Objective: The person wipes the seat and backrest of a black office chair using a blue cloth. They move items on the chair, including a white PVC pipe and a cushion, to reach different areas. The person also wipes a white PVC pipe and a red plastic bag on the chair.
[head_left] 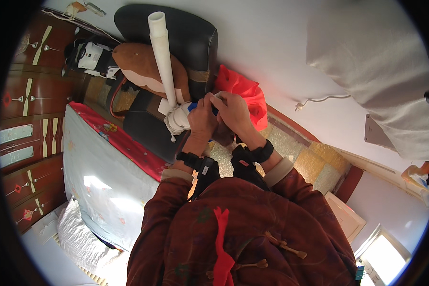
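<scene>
My left hand (202, 118) and my right hand (234, 113) meet in front of me, fingers closed and close together at the tips. What they pinch is small and mostly hidden by the fingers; a bit of something blue (192, 107) shows beside my left hand. Just left of that hand lies a coiled white cord (177, 120), its plug hanging at the lower end. A long white tube (162, 62) stands tilted beyond the coil, its hollow end toward the top. Behind my right hand is a bright red bag or cloth (248, 95).
A black sofa (150, 121) with a brown cushion (133, 57) is at the far left. Left of me is a light-blue cloth cover (109, 167) with a red edge. Dark red cabinets (28, 119) line the left side. A white cord (324, 98) hangs along the right wall.
</scene>
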A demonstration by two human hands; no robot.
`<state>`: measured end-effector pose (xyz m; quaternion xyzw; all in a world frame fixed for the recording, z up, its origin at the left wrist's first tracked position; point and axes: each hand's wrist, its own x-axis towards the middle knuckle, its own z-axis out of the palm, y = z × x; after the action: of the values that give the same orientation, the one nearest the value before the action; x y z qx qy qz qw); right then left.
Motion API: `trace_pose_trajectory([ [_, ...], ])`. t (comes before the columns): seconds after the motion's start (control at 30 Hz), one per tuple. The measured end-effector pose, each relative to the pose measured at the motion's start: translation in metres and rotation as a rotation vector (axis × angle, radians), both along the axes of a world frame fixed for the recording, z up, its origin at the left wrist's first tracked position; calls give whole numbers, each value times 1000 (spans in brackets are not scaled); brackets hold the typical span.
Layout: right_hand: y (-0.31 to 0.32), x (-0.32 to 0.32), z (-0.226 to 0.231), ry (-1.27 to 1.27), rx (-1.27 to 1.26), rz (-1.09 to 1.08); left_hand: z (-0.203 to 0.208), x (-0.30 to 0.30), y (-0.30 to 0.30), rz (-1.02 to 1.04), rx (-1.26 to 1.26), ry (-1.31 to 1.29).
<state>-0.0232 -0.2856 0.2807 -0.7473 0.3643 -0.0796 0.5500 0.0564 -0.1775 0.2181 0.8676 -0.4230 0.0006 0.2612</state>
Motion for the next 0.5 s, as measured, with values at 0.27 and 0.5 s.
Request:
trace_pose_trajectory([
  [0.27,26,-4,-19,-33,-846,43,-6,3,1,-16,-11,-3],
  [0.5,9,-42,-8,-157,-893,137,3,1,-1,-1,-11,-18],
])
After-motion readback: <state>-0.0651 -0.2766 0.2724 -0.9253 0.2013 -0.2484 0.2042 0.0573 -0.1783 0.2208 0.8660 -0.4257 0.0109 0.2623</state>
